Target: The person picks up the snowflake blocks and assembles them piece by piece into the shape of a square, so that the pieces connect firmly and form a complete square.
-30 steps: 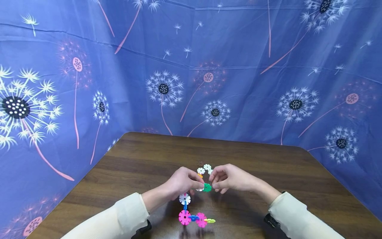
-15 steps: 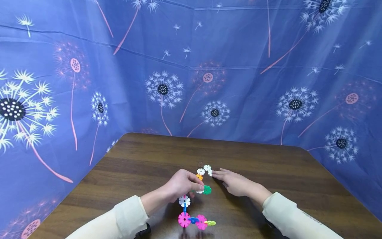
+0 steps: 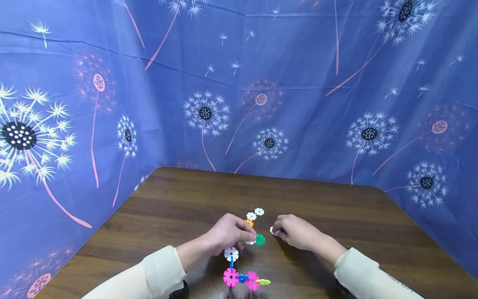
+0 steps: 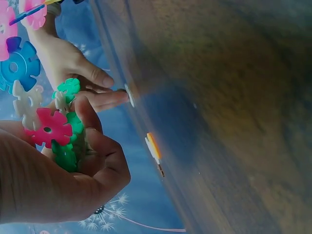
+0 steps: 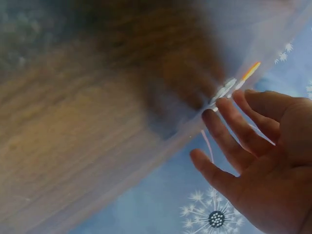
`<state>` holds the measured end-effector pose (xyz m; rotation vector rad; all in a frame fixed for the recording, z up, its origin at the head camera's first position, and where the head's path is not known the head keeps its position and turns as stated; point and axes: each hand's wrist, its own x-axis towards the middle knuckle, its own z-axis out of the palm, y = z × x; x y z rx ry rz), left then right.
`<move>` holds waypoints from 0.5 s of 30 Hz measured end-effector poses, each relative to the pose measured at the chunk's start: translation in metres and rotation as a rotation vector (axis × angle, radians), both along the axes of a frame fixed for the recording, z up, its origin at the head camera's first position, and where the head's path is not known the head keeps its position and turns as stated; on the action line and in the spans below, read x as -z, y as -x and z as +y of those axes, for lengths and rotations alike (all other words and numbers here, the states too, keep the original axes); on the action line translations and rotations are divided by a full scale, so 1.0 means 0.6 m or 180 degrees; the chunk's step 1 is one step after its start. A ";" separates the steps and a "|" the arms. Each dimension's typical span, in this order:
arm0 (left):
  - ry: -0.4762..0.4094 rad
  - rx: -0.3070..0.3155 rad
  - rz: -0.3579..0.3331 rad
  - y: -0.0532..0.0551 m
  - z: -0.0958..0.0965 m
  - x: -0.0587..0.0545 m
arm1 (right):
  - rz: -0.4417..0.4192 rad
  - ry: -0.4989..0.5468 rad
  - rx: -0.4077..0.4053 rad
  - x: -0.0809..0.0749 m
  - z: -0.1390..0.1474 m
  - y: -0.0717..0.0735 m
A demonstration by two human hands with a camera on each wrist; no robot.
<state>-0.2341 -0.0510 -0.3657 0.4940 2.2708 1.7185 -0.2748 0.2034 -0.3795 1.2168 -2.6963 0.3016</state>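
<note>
My left hand [image 3: 228, 234] pinches a chain of interlocking plastic snowflake discs [image 3: 231, 277] above the table. A green disc [image 3: 260, 240] sticks out past its fingertips, beside a partly covered white one. Pink, blue, white and yellow discs hang from the chain toward me. In the left wrist view, a red disc [image 4: 47, 129] and green ones sit against the palm. My right hand [image 3: 298, 232] touches a loose white disc [image 3: 272, 231] on the table with its fingertips. Both wrist views show the right fingers fairly straight, with the thumb apart from that disc.
Beyond the left hand lie two white discs [image 3: 259, 211], an orange disc [image 3: 249, 223] and a dark brown, see-through disc [image 3: 250, 205]. The brown wooden table [image 3: 179, 195] ends at a blue dandelion-print cloth [image 3: 239, 104] hanging around it.
My right hand went from beside the green disc to the far white discs, then drew one of them back toward me and to the right. My left hand keeps holding the chain in nearly the same place.
</note>
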 end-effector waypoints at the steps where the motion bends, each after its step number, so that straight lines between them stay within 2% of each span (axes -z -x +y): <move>1: 0.0008 -0.0008 -0.0004 -0.001 0.001 0.001 | -0.0003 0.0053 0.0041 0.002 0.001 -0.001; 7: 0.0047 -0.0048 -0.0041 -0.005 0.004 0.004 | -0.0125 0.0040 0.0320 0.014 0.003 -0.006; 12: 0.0052 -0.0068 -0.0010 -0.007 0.005 -0.001 | -0.0111 0.0036 0.0342 0.018 0.005 -0.004; 15: 0.0060 -0.0069 0.0004 -0.007 0.005 -0.005 | -0.0314 0.0204 0.0296 0.015 0.008 -0.002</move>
